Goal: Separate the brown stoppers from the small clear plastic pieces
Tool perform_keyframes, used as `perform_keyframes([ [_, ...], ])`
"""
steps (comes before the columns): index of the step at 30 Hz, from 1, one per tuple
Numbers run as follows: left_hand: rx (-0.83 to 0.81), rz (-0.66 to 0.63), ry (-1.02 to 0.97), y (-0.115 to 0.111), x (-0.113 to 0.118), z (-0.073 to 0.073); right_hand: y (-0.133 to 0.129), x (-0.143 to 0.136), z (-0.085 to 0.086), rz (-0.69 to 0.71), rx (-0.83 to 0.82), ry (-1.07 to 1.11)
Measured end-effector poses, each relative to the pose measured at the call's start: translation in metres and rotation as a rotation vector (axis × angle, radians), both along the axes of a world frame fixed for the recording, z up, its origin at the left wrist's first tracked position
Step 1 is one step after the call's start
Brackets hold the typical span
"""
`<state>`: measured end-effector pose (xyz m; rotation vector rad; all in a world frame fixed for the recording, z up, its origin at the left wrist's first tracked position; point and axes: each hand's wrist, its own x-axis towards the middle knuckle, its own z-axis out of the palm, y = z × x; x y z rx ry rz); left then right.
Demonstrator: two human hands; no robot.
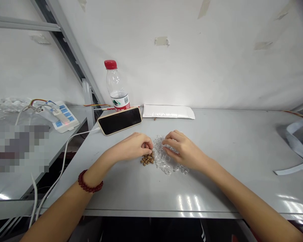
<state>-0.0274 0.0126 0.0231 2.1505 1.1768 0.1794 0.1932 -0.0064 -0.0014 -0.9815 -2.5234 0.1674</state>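
Note:
A loose heap of small clear plastic pieces [164, 163] lies on the grey table between my hands. Just left of it, and touching it, sits a small pile of brown pellet-like pieces [146, 160]. My left hand [137, 147] is above the brown pile, thumb and forefinger pinched together; what is between them is too small to make out. My right hand [179, 148] reaches over the clear heap from the right. Its fingers are bent and stand apart from the thumb, with clear pieces under and between them. Whether it grips one is hidden.
Behind the hands, a phone [120, 121] on a white cable leans by a red-capped bottle [117, 87]. A white padded packet [168, 112] lies along the wall. A power strip [63, 116] is on the left surface; a grey strap [296, 144] lies at the right.

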Motion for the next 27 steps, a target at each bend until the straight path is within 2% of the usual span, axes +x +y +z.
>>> perform_keyframes([
  [5,-0.025,0.063,-0.102,-0.002,0.003,0.001,0.001,-0.001,-0.001,0.01,-0.003,0.05],
  [9,-0.109,0.178,-0.333,-0.004,0.006,0.008,-0.001,-0.001,0.001,0.054,-0.069,0.202],
  [12,-0.152,0.19,-0.461,-0.006,0.009,0.012,-0.002,-0.002,0.003,0.052,-0.143,0.289],
  [22,-0.166,0.169,-0.53,-0.012,0.019,0.003,-0.005,-0.005,0.002,0.066,-0.199,0.36],
  [27,-0.212,0.173,-0.586,-0.01,0.02,-0.003,-0.011,-0.01,0.0,0.076,-0.142,0.407],
])
